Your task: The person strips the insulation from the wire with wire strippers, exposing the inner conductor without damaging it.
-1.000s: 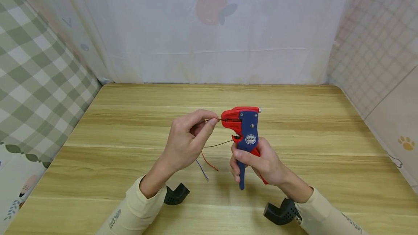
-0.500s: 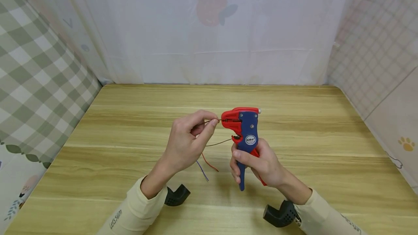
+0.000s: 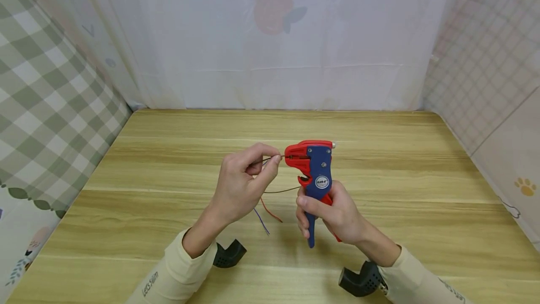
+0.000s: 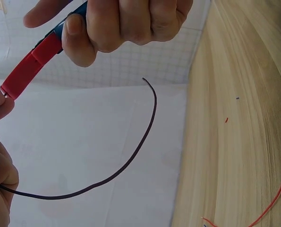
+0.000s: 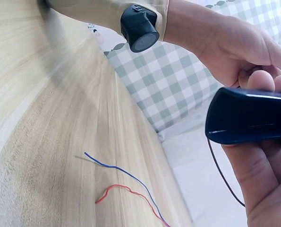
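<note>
My left hand (image 3: 242, 186) pinches a thin dark brown wire (image 4: 131, 163) between thumb and forefinger. One end of that wire enters the red nose of a wire stripper (image 3: 320, 165), right at my fingertips. The rest curves out from the palm in a loose arc, its other end free in the left wrist view. My right hand (image 3: 335, 212) grips the stripper's blue and red handles, thumb across the near side. The tool stands upright above the table, nose pointing left.
A red wire (image 3: 270, 211) and a blue wire (image 3: 261, 222) lie on the wooden table (image 3: 168, 130) below the left hand. Tiny red (image 4: 226, 120) and blue (image 4: 237, 98) scraps lie on the wood. A white curtain (image 3: 358, 36) hangs behind, with a checked cloth (image 3: 55, 60) on the left.
The stripper and my right hand have shifted slightly left and down, toward me. My left hand keeps its pinch on the brown wire, almost still.
</note>
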Tool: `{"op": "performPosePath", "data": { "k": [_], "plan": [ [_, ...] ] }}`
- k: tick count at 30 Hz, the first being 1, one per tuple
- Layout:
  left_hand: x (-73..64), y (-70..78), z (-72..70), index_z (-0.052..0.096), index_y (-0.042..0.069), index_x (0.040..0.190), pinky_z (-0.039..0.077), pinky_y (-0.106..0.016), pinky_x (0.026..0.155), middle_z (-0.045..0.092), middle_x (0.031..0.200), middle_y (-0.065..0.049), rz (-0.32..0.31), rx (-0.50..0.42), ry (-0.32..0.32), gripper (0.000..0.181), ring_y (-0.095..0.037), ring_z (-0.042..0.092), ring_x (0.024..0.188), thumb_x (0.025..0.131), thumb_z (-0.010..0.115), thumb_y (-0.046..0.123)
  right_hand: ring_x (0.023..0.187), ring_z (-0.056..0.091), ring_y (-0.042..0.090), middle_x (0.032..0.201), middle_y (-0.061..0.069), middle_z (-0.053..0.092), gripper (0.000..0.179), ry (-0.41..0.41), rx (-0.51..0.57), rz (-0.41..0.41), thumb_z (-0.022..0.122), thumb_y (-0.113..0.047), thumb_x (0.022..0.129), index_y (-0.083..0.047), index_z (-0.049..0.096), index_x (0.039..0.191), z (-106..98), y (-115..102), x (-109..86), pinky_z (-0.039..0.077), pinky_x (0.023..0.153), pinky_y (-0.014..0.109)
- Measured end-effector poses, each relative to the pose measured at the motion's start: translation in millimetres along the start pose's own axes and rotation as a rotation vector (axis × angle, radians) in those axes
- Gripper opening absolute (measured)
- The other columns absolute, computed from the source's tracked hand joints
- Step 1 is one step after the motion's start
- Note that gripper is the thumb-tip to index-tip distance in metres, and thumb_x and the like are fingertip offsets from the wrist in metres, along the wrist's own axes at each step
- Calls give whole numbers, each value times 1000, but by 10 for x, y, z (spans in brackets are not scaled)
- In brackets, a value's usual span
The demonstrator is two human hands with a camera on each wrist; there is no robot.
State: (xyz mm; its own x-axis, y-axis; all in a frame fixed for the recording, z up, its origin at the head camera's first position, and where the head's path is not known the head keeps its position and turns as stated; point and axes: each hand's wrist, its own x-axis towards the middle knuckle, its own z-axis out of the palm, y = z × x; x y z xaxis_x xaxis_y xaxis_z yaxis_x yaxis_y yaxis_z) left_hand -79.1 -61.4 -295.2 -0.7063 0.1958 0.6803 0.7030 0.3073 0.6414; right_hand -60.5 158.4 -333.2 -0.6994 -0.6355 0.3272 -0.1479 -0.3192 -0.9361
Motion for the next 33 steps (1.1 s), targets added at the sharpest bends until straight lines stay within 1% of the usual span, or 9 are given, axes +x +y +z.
{"op": "performPosePath", "data": {
  "k": [6,14,28,30,33],
  "plan": [
    [-2,5,0,76,6,94,22,-23,51,32,58,4,5,0,9,8,-4,27,54,95,69,2,54,64,24,68,18,57,13,11,-4,9,48,0,108,6,50,97,12,4,2,59,56,39],
    [-8,19,-5,76,6,94,22,-23,49,32,58,5,-13,-2,1,9,-3,28,54,96,69,2,53,63,25,67,18,57,13,24,-9,26,50,0,107,6,50,95,30,3,-3,58,55,39],
    [-9,26,-2,76,5,95,22,-23,50,33,59,4,-7,-11,-3,8,-3,28,54,96,69,1,51,63,25,65,18,56,12,47,-41,23,51,3,105,6,52,94,50,-10,-6,58,54,39],
    [-8,23,0,76,6,95,22,-23,49,33,58,4,-1,-13,-1,9,-3,27,54,96,69,0,50,62,25,64,18,55,12,52,-48,21,51,3,105,6,52,93,49,-8,-7,57,53,39],
    [-4,11,8,76,6,94,22,-22,49,32,57,4,7,-10,3,9,-3,26,54,96,69,1,45,58,25,60,17,51,15,102,-54,37,53,1,105,5,51,91,47,-2,-10,53,46,38]
  ]
}}
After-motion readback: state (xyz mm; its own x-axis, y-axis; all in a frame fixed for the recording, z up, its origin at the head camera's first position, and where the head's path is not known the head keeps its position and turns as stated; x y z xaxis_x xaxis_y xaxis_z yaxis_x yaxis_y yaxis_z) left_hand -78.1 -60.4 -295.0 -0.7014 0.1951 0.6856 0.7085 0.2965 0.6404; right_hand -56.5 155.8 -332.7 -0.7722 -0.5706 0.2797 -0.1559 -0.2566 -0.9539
